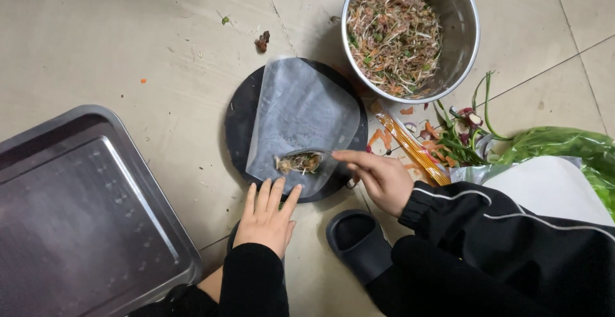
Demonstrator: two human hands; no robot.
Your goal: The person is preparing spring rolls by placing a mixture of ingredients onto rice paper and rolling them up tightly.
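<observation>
A round black board (pixel 240 121) lies flat on the pale tiled floor (pixel 128 41), and everything else sits around it. A thin translucent wrapper sheet (pixel 301 108) is spread over the board, and a small heap of shredded brown filling (pixel 298 162) rests on the sheet near the board's lower edge. The right hand (pixel 378 176) reaches in from the board's lower right, its fingers pinched on the wrapper's near edge, which is lifted and curled over the filling. The left hand (pixel 266 217) lies flat and open, palm down, holding nothing, with its fingertips touching the board's lower rim. Just beyond the board's upper right edge stands a round steel bowl (pixel 464 35) filled with a shredded vegetable mix (pixel 394 38). To the right of the board lie an orange-striped clear packet (pixel 413 150), vegetable scraps with green stems (pixel 464 134) and a green plastic bag (pixel 564 144). Well to the left of the board sits a rectangular grey metal tray (pixel 83 214). Below the board, beside the right hand, is a dark rubber slipper (pixel 359 243).
</observation>
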